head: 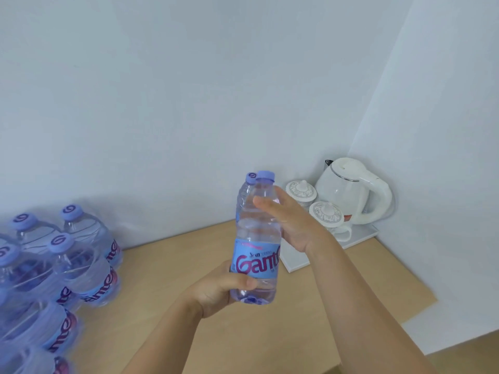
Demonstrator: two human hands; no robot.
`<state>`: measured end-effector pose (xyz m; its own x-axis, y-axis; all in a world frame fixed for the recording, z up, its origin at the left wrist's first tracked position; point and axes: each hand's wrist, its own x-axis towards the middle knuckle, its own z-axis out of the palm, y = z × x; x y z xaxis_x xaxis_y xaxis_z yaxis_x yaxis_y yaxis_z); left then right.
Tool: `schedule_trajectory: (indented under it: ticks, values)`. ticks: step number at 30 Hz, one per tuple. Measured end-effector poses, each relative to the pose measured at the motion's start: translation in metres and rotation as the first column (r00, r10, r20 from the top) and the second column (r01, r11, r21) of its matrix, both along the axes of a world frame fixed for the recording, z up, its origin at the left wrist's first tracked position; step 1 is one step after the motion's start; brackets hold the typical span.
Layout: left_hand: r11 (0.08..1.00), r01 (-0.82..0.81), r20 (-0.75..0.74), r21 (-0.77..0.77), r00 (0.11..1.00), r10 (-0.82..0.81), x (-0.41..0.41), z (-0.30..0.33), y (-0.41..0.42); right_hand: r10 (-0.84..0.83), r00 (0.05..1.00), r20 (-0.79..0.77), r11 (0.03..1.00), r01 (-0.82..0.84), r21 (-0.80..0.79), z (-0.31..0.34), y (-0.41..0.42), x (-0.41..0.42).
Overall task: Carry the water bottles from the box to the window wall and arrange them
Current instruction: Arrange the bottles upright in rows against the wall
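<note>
Aloft, bottle (256, 240) gripped between both hands (224, 288) (294, 225)

The water bottle (256, 230) is clear glossy plastic, with a smooth blue film label (256, 261) and a matt lilac cap (266, 175). The counter (189, 265) looks like matt pale wood. The far-right kettle (348, 193) is shiny white plastic, and the lidded cups (326, 213) look like glazed ceramic.
</note>
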<state>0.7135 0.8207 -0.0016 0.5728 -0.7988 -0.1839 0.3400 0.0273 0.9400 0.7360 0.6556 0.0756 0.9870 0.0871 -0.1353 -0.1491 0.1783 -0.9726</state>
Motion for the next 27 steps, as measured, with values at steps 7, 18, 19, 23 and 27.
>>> schedule_trajectory:
  ticks: [7, 18, 19, 23, 27]
  values:
    - [0.917, -0.398, 0.297, 0.011, 0.877, 0.377, -0.01, 0.02, -0.004, -0.228, 0.969, 0.099, 0.974, 0.228, 0.01, 0.016, 0.026, 0.01]
    - [0.808, -0.589, 0.237, 0.019, 0.788, 0.568, -0.025, 0.018, 0.054, 0.101, 0.99, 0.094, 0.812, -0.028, -0.583, 0.025, 0.072, 0.022]
    - [0.789, -0.612, 0.235, 0.041, 0.774, 0.588, -0.028, 0.014, 0.065, 0.122, 0.989, 0.085, 0.828, -0.054, -0.558, 0.021, 0.083, 0.023]
    - [0.529, -0.843, 0.213, 0.102, 0.538, 0.816, -0.047, -0.016, 0.096, 0.19, 0.981, 0.035, 0.843, -0.145, -0.518, -0.011, 0.143, 0.023]
    - [0.209, -0.964, 0.26, 0.162, 0.246, 0.934, -0.072, -0.049, 0.115, 0.273, 0.962, -0.028, 0.789, -0.24, -0.566, -0.053, 0.206, 0.015]
